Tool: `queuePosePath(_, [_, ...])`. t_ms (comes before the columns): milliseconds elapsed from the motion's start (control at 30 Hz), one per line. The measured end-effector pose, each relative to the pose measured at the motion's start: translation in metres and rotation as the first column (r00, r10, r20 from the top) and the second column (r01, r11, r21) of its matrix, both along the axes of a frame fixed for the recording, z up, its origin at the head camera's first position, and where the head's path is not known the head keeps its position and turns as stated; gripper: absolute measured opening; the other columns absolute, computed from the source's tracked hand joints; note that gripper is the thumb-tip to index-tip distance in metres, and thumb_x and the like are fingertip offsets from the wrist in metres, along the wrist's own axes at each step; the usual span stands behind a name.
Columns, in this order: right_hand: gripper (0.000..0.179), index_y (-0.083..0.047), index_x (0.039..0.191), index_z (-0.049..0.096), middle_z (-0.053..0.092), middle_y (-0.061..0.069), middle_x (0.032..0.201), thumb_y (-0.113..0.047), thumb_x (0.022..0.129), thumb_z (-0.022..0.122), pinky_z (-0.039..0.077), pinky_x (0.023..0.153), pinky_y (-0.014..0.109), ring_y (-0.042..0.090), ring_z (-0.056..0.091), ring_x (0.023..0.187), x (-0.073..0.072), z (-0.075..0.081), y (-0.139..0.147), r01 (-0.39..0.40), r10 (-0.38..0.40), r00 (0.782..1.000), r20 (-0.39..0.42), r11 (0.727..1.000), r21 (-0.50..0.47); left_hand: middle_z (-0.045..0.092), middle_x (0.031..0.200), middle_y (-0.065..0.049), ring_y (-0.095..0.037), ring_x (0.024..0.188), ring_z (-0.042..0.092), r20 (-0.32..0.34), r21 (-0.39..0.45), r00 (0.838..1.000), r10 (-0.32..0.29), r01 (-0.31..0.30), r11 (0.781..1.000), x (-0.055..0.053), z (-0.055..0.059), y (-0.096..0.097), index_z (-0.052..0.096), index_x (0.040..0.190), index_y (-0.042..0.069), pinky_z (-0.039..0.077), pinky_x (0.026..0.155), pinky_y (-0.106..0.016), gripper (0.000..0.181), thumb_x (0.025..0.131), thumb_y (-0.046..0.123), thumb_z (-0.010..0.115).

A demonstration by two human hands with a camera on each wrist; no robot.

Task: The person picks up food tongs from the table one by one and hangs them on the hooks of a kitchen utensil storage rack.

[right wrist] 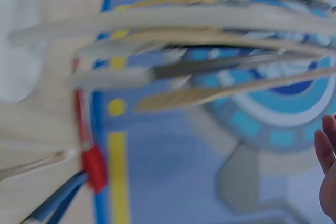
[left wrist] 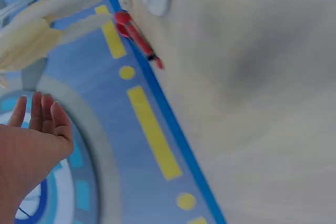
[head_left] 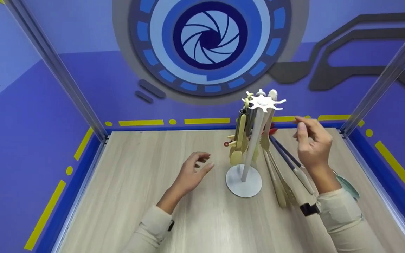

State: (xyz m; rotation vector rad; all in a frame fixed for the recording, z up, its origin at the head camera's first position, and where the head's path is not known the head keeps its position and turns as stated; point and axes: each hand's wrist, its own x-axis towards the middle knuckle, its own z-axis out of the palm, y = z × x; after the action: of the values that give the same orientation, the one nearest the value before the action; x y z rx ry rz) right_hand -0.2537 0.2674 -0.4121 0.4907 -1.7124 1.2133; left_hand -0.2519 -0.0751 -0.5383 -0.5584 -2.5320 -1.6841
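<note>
Nothing was in the left hand (head_left: 193, 171), its fingers loosely bent; just right of it, utensils (head_left: 242, 130) hung crowded on a slim stand (head_left: 248, 189), and a brush from that hand might have set them swinging or tipped the pole. Farther right, beige tongs (head_left: 276, 182) and blue-and-grey tongs (head_left: 288, 156) lay between the stand and the right hand (head_left: 313, 144), likely to snag its sleeve if lowered. That hand, loosely curled, was empty too, with a teal utensil (head_left: 348, 187) partly hidden beside its wrist
</note>
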Motion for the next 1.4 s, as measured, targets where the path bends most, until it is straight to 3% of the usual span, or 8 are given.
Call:
queuePosePath(167, [0.017, 0.01, 0.1, 0.075, 0.07, 0.013, 0.085, 0.01, 0.094, 0.059, 0.043, 0.062, 0.007, -0.001, 0.057, 0.064, -0.001, -0.05, 0.03, 0.081, -0.096, 0.987, 0.131, 0.99, 0.115, 0.065, 0.127, 0.0, -0.031, 0.118, 0.061, -0.041, 0.029, 0.997, 0.063, -0.062, 0.998, 0.013, -0.012, -0.034, 0.062, 0.13, 0.024, 0.048, 0.098, -0.05, 0.032, 0.1, 0.035, 0.065])
queuePosePath(333, [0.017, 0.0, 0.104, 0.077, 0.072, 0.015, 0.089, 0.002, 0.097, 0.061, 0.041, 0.063, 0.006, -0.006, 0.055, 0.067, -0.005, -0.091, 0.054, 0.113, -0.157, 0.957, 0.244, 0.976, 0.185, 0.067, 0.118, 0.007, -0.032, 0.113, 0.063, -0.128, 0.059, 0.986, 0.11, -0.103, 0.993, 0.02, -0.013, -0.052, 0.067, 0.122, 0.026, 0.049, 0.094, -0.048, 0.023, 0.1, 0.029, 0.067])
queuePosePath(533, [0.016, -0.005, 0.103, 0.078, 0.073, 0.012, 0.089, -0.004, 0.098, 0.063, 0.041, 0.063, 0.006, -0.005, 0.055, 0.067, -0.005, -0.108, 0.061, 0.116, -0.171, 0.943, 0.285, 0.972, 0.202, 0.069, 0.115, 0.007, -0.022, 0.11, 0.064, -0.227, 0.056, 0.969, 0.102, -0.091, 0.994, 0.023, -0.002, -0.051, 0.069, 0.12, 0.025, 0.051, 0.094, -0.044, 0.021, 0.1, 0.026, 0.068])
queuePosePath(667, [0.016, -0.006, 0.101, 0.079, 0.072, 0.007, 0.086, -0.003, 0.098, 0.064, 0.042, 0.063, 0.006, -0.005, 0.055, 0.066, -0.005, -0.112, 0.059, 0.099, -0.154, 0.944, 0.292, 0.976, 0.194, 0.068, 0.123, -0.002, -0.022, 0.115, 0.063, -0.342, 0.027, 0.939, 0.045, -0.039, 0.999, 0.02, 0.012, -0.04, 0.065, 0.128, 0.018, 0.051, 0.098, -0.041, 0.03, 0.099, 0.021, 0.068])
queuePosePath(833, [0.016, -0.006, 0.101, 0.079, 0.069, 0.003, 0.084, -0.004, 0.098, 0.063, 0.042, 0.062, 0.007, -0.003, 0.054, 0.066, -0.004, -0.119, 0.058, 0.094, -0.162, 0.937, 0.311, 0.97, 0.222, 0.058, 0.138, -0.005, -0.02, 0.131, 0.054, -0.498, -0.023, 0.867, 0.0, -0.014, 1.0, 0.009, 0.045, -0.015, 0.052, 0.143, 0.006, 0.044, 0.109, -0.045, 0.047, 0.099, 0.016, 0.067])
queuePosePath(1033, [0.017, -0.01, 0.102, 0.078, 0.066, 0.003, 0.08, -0.013, 0.102, 0.06, 0.043, 0.063, 0.008, 0.001, 0.055, 0.068, -0.002, -0.122, 0.058, 0.077, -0.178, 0.907, 0.383, 0.962, 0.263, 0.051, 0.153, -0.01, -0.023, 0.145, 0.043, -0.654, -0.06, 0.754, -0.066, 0.035, 0.998, -0.014, 0.11, 0.021, 0.046, 0.148, 0.002, 0.033, 0.12, -0.045, 0.054, 0.099, 0.014, 0.067])
queuePosePath(1200, [0.019, -0.012, 0.101, 0.077, 0.067, 0.003, 0.081, -0.018, 0.104, 0.059, 0.043, 0.062, 0.009, 0.003, 0.056, 0.068, 0.0, -0.122, 0.058, 0.08, -0.197, 0.89, 0.41, 0.955, 0.284, 0.047, 0.158, -0.008, -0.022, 0.152, 0.036, -0.685, -0.135, 0.711, -0.159, 0.091, 0.987, -0.037, 0.157, 0.049, 0.047, 0.149, 0.005, 0.025, 0.126, -0.037, 0.053, 0.102, 0.024, 0.063])
queuePosePath(1400, [0.02, -0.011, 0.101, 0.077, 0.068, 0.003, 0.082, -0.02, 0.104, 0.059, 0.043, 0.062, 0.008, 0.002, 0.056, 0.068, 0.001, -0.122, 0.058, 0.089, -0.212, 0.878, 0.429, 0.953, 0.289, 0.049, 0.157, -0.005, -0.02, 0.154, 0.033, -0.695, -0.23, 0.666, -0.271, 0.151, 0.961, -0.056, 0.187, 0.081, 0.051, 0.148, 0.008, 0.022, 0.128, -0.034, 0.052, 0.103, 0.032, 0.061])
